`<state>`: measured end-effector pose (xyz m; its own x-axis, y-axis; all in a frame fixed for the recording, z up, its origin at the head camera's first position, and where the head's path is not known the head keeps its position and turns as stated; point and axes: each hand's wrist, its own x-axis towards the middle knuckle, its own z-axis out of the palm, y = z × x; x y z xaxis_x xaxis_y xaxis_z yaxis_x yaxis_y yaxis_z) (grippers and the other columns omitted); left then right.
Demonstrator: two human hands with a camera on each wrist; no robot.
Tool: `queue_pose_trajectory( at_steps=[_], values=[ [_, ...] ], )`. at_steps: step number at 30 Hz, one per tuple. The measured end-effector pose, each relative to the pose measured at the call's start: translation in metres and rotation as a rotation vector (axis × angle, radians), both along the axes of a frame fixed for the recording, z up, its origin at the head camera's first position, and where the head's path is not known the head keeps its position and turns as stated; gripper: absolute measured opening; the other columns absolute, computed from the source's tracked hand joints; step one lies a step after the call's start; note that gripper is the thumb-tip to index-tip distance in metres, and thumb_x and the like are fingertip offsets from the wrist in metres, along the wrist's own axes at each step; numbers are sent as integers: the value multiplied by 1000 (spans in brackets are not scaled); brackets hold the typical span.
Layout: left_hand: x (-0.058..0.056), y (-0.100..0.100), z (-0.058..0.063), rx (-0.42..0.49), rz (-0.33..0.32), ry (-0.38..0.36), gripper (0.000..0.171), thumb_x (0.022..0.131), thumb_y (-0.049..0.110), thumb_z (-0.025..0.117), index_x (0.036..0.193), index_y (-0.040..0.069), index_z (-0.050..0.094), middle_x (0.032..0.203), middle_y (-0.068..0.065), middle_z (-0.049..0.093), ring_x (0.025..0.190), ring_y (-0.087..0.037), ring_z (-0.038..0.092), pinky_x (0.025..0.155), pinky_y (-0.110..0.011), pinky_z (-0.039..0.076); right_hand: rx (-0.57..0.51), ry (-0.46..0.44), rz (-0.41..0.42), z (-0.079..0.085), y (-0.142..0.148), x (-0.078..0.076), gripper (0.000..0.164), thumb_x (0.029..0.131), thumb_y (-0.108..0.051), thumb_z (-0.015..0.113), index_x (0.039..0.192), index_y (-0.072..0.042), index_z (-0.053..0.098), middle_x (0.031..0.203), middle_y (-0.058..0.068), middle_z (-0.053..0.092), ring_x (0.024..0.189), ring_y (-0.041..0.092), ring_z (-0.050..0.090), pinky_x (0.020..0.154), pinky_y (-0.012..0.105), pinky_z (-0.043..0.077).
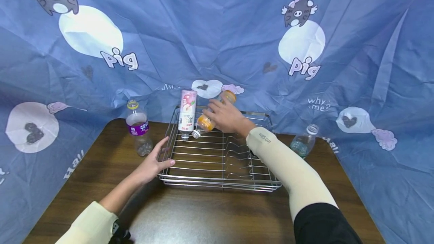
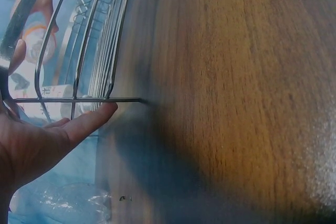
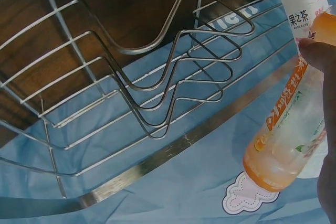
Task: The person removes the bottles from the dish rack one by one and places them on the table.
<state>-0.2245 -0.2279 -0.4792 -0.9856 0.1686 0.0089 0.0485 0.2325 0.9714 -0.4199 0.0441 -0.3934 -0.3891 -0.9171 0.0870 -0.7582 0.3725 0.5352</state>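
Note:
My right hand (image 1: 227,116) grips a clear plastic drink bottle with an orange label (image 1: 205,123) around its middle. This bottle slants over the back of the wire dish rack (image 1: 198,169), its white-capped neck pointing down-left; in the right wrist view its orange-tinted base (image 3: 270,169) is near the rack's back rail. Beside it, a plastic bottle with a pink and white label (image 1: 187,112) leans neck-down in the rack's back left. My left hand (image 1: 152,165) is at the rack's left side, thumb and index finger extended, touching the wires (image 2: 76,99) in the left wrist view.
A plastic bottle with a purple label and yellow neck ring (image 1: 138,129) stands left of the rack. Another clear, greenish bottle (image 1: 304,141) is to the right. Wavy wire dividers (image 3: 173,72) line the rack's right half. A blue patterned cloth (image 1: 217,29) hangs behind the wooden table (image 1: 210,217).

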Motion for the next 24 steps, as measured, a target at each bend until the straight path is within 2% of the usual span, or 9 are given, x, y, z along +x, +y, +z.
queue_pose_trajectory(
  at_steps=[4, 15, 24],
  values=[
    [-1, 0, -1, -5, 2, 11, 91, 94, 4, 67, 162, 7, 6, 152, -42, 25, 137, -58, 34, 107, -63, 38, -2, -9, 11, -1, 1, 1, 66, 90, -40, 70, 149, -18, 48, 144, 11, 53, 139, 32, 40, 115, 59, 28],
    [0, 1, -3, -6, 5, 16, 90, 94, 3, 67, 161, 5, 6, 151, -43, 26, 135, -59, 35, 106, -64, 38, -14, -67, 22, -1, 3, 4, 65, 91, -41, 70, 147, -17, 49, 143, 11, 53, 133, 30, 47, 112, 48, 37],
    [0, 2, -1, 0, 6, 13, 90, 94, 3, 67, 161, 6, 7, 150, -43, 26, 135, -59, 35, 106, -63, 39, -23, -79, 34, 1, 6, 5, 69, 90, -44, 73, 147, -15, 48, 141, 11, 54, 130, 30, 50, 109, 48, 41]
  ],
)
